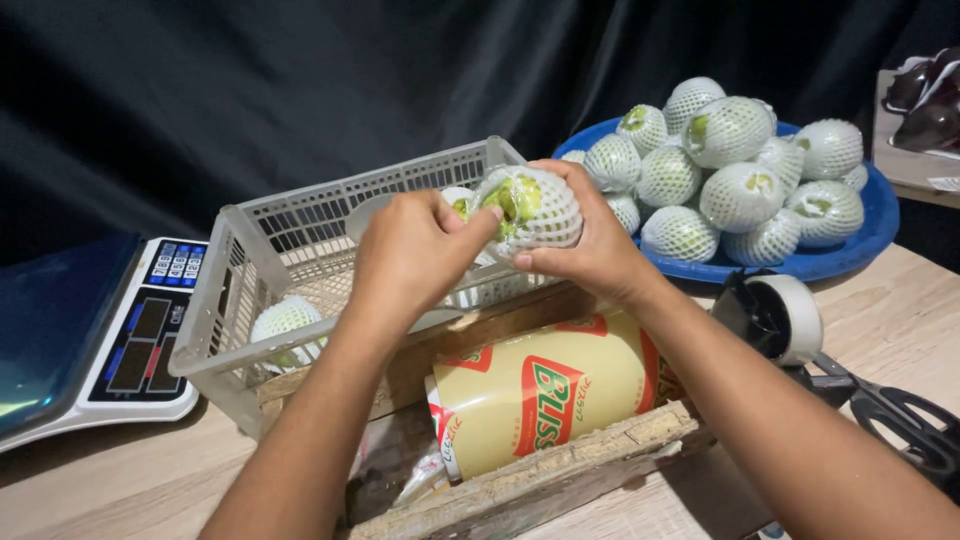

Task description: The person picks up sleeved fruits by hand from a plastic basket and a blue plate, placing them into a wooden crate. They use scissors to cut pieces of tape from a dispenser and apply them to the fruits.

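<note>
My right hand (590, 245) cradles a green fruit (528, 208) wrapped in white foam netting, held above the grey plastic basket (225, 300). My left hand (412, 255) pinches the open end of the netting where the green skin shows. Another netted fruit (287, 322) lies in the basket's near left corner. Behind my hands, a further white-netted shape is partly hidden.
A blue tub (880, 215) at the right holds several netted fruits (735, 165). A digital scale (110, 340) sits at the left. A rough wooden crate (560, 465) with a yellow printed roll (540, 390) lies below the basket. A tape dispenser (785, 315) and scissors (905, 415) rest at right.
</note>
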